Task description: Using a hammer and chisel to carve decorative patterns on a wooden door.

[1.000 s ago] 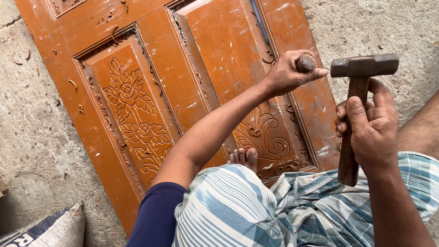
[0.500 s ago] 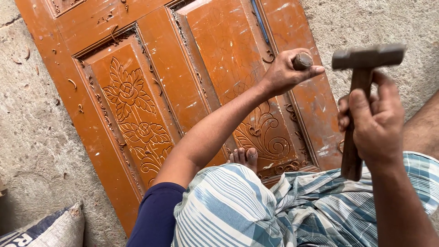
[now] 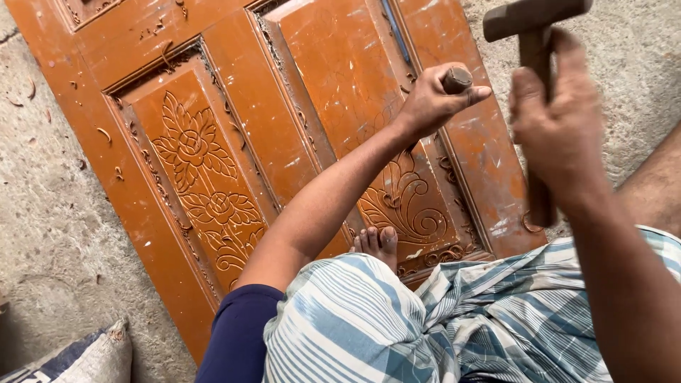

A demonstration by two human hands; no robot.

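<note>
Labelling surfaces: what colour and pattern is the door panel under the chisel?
Orange-brown door with carved flowers and scrolls; clearest in the head view.

right hand raised higher | hammer head now near top edge, blurred

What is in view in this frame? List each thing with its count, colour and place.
door: one, orange-brown wood, flat on the ground, floral carving in two panels
concrete ground: grey, around the door
wood shavings: several, brown, on ground and door at left
sack: one, pale with blue, bottom left corner
hammer: one, dark head, wooden handle, raised at upper right
chisel: one, wooden butt showing, over the right panel
striped cloth: blue-white, over the lap
foot: bare, on the door
left hand: grips the chisel
right hand: grips the hammer
</note>
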